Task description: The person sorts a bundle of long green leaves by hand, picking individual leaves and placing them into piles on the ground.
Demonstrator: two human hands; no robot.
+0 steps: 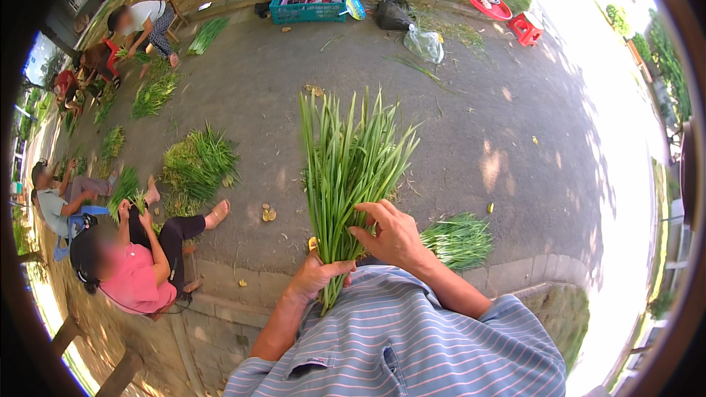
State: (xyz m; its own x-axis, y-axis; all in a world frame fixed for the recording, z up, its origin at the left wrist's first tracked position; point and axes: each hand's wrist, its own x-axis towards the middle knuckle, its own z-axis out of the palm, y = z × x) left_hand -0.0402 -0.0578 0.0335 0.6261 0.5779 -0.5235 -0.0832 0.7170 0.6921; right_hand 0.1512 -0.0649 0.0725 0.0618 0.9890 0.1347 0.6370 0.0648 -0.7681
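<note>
A thick bunch of long green leafy stalks, like Chinese chives (345,176), stands upright before my chest. My left hand (322,275) is closed around its lower end, the cut ends showing below the fist. My right hand (389,231) is at the bunch's right side, thumb and forefinger apart at the leaves; whether a leaf lies between them I cannot tell. On the pavement right of my right forearm lies a pile of the same stalks (458,240), pale ends showing. Loose trimmings show partly behind the bunch.
To the left a person in a pink shirt (138,281) sits handling stalks beside a large green heap (201,162); several other people sit further off. A teal crate (309,11), black bag (392,14), clear plastic bag (424,44) and red stool (525,28) stand ahead. A kerb runs near me.
</note>
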